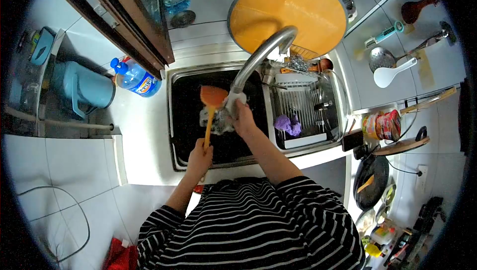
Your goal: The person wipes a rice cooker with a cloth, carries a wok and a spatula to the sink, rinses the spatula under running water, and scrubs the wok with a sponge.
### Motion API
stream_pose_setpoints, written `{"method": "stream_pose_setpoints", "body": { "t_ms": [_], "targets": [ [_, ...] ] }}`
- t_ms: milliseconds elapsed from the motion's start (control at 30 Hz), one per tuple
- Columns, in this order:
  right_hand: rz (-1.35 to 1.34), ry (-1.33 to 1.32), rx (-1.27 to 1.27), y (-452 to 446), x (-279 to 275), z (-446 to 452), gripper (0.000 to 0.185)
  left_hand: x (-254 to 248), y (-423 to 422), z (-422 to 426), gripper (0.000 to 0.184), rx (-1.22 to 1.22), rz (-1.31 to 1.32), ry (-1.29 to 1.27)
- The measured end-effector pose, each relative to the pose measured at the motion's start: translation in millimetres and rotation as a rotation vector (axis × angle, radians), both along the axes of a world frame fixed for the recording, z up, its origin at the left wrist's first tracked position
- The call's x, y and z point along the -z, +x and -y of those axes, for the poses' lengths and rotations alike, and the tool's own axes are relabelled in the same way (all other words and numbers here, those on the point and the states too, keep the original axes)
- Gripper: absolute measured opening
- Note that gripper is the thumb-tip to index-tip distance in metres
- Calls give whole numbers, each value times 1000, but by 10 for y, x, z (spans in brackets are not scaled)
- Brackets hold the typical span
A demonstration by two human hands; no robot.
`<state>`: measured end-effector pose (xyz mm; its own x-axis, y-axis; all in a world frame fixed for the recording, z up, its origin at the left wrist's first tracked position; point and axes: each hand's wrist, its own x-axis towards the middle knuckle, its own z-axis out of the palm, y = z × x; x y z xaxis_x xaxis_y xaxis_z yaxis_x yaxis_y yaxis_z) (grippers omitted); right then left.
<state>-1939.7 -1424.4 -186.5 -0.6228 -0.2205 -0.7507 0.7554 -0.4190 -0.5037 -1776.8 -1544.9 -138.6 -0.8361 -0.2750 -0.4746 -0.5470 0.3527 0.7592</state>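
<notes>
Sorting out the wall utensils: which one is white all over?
The white spoon, just beside the perforated metal skimmer; the others are metal, brown or turquoise-handled.

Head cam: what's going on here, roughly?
A person at a sink holds an orange-headed utensil by its yellow handle in the left hand. The right hand grips the white nozzle at the faucet's end, close to the utensil's head. Water is splashing in the basin just below. A crumpled purple item lies in the rack alongside.
</notes>
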Motion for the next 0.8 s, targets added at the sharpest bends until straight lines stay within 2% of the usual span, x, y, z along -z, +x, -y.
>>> {"method": "stream_pose_setpoints", "body": {
  "t_ms": [67, 100, 233, 300, 367, 433, 467, 500, 567, 600, 700, 767, 800],
  "targets": [
    [-64, 111, -50, 88, -92, 165, 60, -82, -13, -133, 24, 95, -46, -124],
    [-78, 173, -37, 79, -37, 221, 61, -125, -10, -204, 25, 144, -68, -188],
    [-152, 375, 46, -15, 320, 334, 64, -191, 59, -281, 30, 226, 104, -199],
    [-146, 508, -3, -122, 424, 292, 70, -234, 125, -284, 29, 238, 48, -178],
    [-134, 220, 155, -188, 220, 214, 67, -259, 208, -270, 28, 257, 2, -141],
    [-385, 668, -403, -295, 472, 174, 64, -190, 192, -216, 27, 236, 23, -100],
    [-392, 571, -403, -264, 517, 149, 63, -139, 186, -201, 27, 225, 34, -74],
    [-399, 473, -404, -167, 232, 140, 61, -91, 179, -178, 26, 239, 7, -112],
    [-511, 247, -357, -4, 258, 214, 59, -27, 117, -116, 25, 272, -51, -192],
    [-613, 121, -308, 71, 569, 298, 59, -195, 23, -140, 23, 214, 84, -163],
    [-639, 346, -419, 159, -161, 346, 59, -105, 50, -141, 28, 276, 17, -294],
    [-1129, 1354, -874, 191, -258, 426, 63, -192, 44, -200, 31, 373, -23, -461],
    [-1190, 1462, -674, 154, 0, 464, 63, -232, 34, -224, 32, 419, -46, -545]
  ]
}}
